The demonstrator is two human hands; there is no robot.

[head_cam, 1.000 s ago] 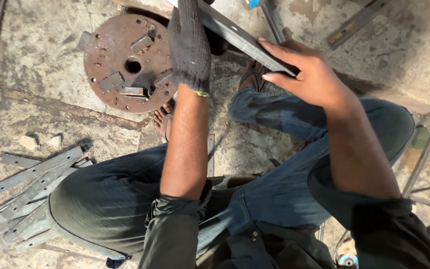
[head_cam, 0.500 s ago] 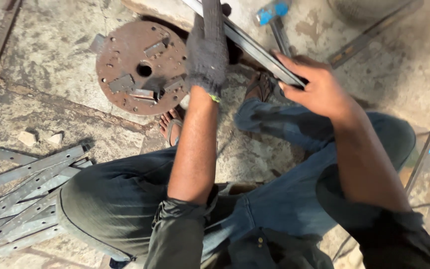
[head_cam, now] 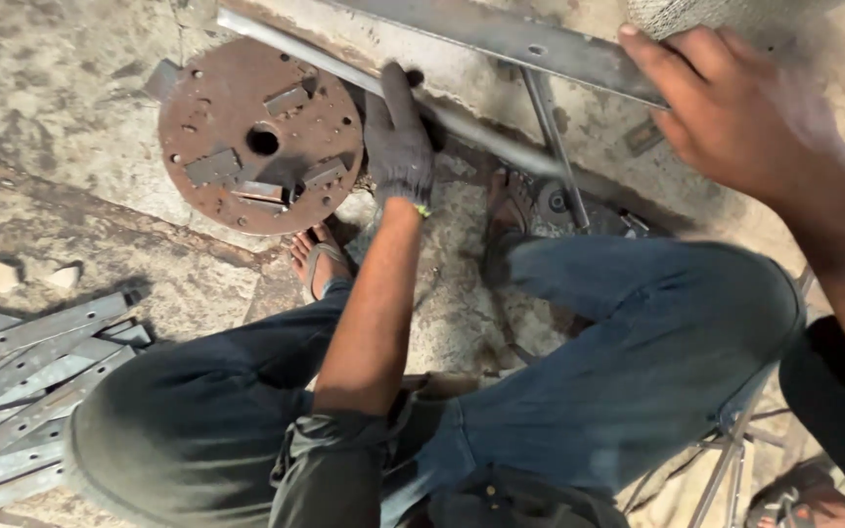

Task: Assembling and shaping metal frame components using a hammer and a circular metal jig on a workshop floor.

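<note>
On the concrete floor point(head_cam: 70, 127) lies a rusty round plate point(head_cam: 261, 137), just left of a long grey metal bar point(head_cam: 481, 132) running diagonally. The bare right hand point(head_cam: 735, 108) presses fingers-together on a flat steel strip point(head_cam: 501, 37) above it; the gloved left hand point(head_cam: 398, 142) is clamped on the bar.

The gloved left hand point(head_cam: 398, 147) reaches forward at centre frame, fingers curled downward, forearm bare. The bare right hand point(head_cam: 735, 108) sits upper right, fingers extended leftward.
</note>
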